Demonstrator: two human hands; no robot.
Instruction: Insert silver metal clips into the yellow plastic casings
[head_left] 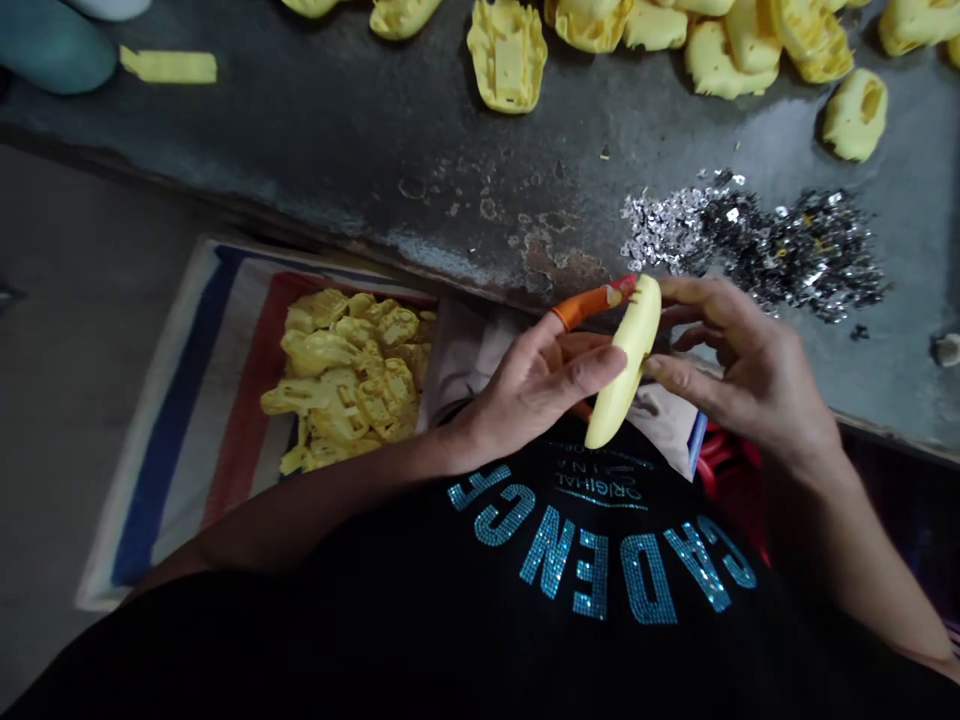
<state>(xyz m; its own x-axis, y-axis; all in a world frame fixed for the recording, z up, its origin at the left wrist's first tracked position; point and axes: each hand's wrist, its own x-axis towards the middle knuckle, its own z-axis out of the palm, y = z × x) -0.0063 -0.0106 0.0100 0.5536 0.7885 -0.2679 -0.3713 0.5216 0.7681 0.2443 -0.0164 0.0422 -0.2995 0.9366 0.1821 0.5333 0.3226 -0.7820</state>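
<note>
A pale yellow moulded plastic shell (628,365) is held on edge, tilted, in front of my chest. My left hand (529,375) grips it, thumb on its near face and the index finger, in an orange finger cot, at its upper end. From the other side my right hand (750,350) is closed on the shell's edge, its thumb and index finger touching it. Whether a small part sits between those right fingers I cannot make out. Just beyond the hands, a heap of small shiny metal pieces (787,240) lies on the worn grey table (337,140).
More yellow shells (731,60) lie along the table's far side, with a single one (508,60) apart. A yellow strip (169,67) is at upper left. Below the table edge, several yellow parts (352,370) fill a striped sack (247,400) on my left.
</note>
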